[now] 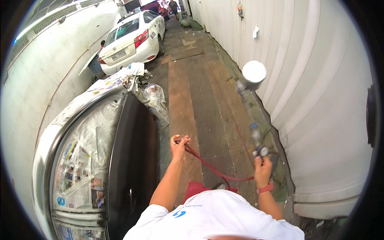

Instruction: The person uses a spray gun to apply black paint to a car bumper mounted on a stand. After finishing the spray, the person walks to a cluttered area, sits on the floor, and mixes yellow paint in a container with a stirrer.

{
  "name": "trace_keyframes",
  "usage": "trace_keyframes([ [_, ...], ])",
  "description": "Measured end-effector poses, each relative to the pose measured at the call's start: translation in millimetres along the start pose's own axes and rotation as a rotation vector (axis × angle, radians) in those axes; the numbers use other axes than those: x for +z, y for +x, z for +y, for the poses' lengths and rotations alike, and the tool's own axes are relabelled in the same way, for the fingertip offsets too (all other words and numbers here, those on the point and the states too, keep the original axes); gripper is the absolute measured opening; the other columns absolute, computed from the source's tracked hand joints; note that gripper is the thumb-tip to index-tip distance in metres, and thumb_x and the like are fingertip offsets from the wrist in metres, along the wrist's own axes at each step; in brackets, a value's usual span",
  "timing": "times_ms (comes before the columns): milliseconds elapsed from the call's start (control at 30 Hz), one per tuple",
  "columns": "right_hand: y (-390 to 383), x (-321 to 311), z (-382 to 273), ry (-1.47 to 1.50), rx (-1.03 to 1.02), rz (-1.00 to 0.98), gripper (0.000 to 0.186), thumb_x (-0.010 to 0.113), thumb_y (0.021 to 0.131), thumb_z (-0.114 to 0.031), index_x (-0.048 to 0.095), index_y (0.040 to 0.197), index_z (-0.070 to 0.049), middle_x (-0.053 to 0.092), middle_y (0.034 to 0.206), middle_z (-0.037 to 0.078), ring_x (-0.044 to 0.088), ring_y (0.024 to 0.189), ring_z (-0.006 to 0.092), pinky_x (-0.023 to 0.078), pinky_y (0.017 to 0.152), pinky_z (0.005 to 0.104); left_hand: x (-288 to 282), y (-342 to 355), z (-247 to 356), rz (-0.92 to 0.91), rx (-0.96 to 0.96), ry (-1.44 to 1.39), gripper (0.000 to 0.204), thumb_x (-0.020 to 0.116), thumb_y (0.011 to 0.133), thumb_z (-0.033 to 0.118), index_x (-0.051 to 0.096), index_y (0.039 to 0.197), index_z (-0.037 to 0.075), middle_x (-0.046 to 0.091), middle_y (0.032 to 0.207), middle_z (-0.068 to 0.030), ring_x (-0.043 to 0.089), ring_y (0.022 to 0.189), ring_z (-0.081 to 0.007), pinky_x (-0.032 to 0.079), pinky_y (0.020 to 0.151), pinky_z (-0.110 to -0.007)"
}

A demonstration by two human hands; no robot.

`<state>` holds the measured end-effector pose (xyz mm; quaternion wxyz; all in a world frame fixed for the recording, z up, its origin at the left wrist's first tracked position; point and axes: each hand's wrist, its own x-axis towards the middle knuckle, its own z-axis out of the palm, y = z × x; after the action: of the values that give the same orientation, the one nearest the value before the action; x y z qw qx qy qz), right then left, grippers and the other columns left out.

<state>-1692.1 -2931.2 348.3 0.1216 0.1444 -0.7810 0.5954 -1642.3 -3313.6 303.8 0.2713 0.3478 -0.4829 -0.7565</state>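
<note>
While newspaper (78, 170) covers the windows of a vehicle (42, 172) along the left side of the frame, with a glossy dark panel (134, 148) just right of the glass, a white car (151, 33) stands toward the upper left. Near the centre of the frame, the left hand (180, 147) has its fingers closed around a red hose (236, 178), which sags rightward in a loop across the lower middle. From where I stand, that hose looks rubbery and pliant, springy enough to hold a broad curve, fairly light but liable to drag or kink; a loose grip a little back from the tool would suit it best. Right of centre is what seems to be a spray gun (256, 136), smeared by blur, pointing up the frame with a pale round cup (254, 72) at its far end. The right hand (263, 172) has its fingers clamped on the near end, beside a small gauge (263, 151). I'd judge the gun rigid and top-heavy, the cup pulling the wrist over and the gauge easily knocked, so the firm handle is the place to hold, near the ribbed white wall (320, 92).
</note>
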Motion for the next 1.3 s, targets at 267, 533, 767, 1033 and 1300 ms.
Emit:
trace_keyframes([
  [267,101.8,174.9,60.9,0.012,0.157,-0.308,0.027,0.071,0.098,-0.023,0.071,0.103,0.003,0.053,0.061,0.009,0.047,0.057,0.0116,0.040,0.054,0.0357,85.1,169.8,43.2,-0.515,-0.281,0.071,0.035,0.069,0.105,0.023,0.060,0.134,0.006,0.070,0.090,-0.0019,0.054,0.067,-0.0076,0.050,0.064,-0.023],
  [533,278.7,358.2,68.1,-0.067,0.145,-0.543,0.024,0.071,0.097,-0.020,0.071,0.105,0.002,0.066,0.069,0.018,0.065,0.059,0.0240,0.048,0.058,0.0384,137.3,408.7,103.0,-0.289,-0.267,0.150,0.059,0.073,0.097,0.059,0.067,0.116,0.003,0.037,0.067,0.0091,0.034,0.056,-0.0055,0.031,0.052,-0.026],
  [767,407.3,478.0,104.4,-0.055,0.123,-0.644,0.030,0.071,0.100,-0.023,0.070,0.120,-0.001,0.074,0.097,0.021,0.073,0.086,0.0291,0.055,0.075,0.0402,161.4,593.2,116.0,0.098,-0.079,0.359,0.044,0.085,0.090,0.039,0.066,0.092,-0.001,0.060,0.078,-0.0038,0.055,0.069,-0.0165,0.044,0.064,-0.036],
  [1033,583.4,603.0,218.5,0.172,0.294,-0.766,0.032,0.064,0.105,-0.032,0.071,0.115,-0.002,0.072,0.089,0.009,0.067,0.082,0.0178,0.054,0.077,0.0348,223.3,776.1,125.8,0.201,-0.067,0.363,0.036,0.079,0.091,0.029,0.061,0.085,-0.002,0.057,0.077,-0.0037,0.050,0.067,-0.0161,0.043,0.062,-0.037],
  [1300,810.2,687.0,251.8,0.301,0.706,-0.991,0.031,0.060,0.106,-0.030,0.073,0.102,-0.001,0.055,0.070,-0.003,0.050,0.062,0.0080,0.043,0.060,0.0275,321.2,962.3,148.4,0.108,-0.045,0.260,0.050,0.081,0.091,0.031,0.058,0.111,-0.009,0.063,0.091,-0.0097,0.059,0.079,-0.0185,0.049,0.069,-0.036],
])
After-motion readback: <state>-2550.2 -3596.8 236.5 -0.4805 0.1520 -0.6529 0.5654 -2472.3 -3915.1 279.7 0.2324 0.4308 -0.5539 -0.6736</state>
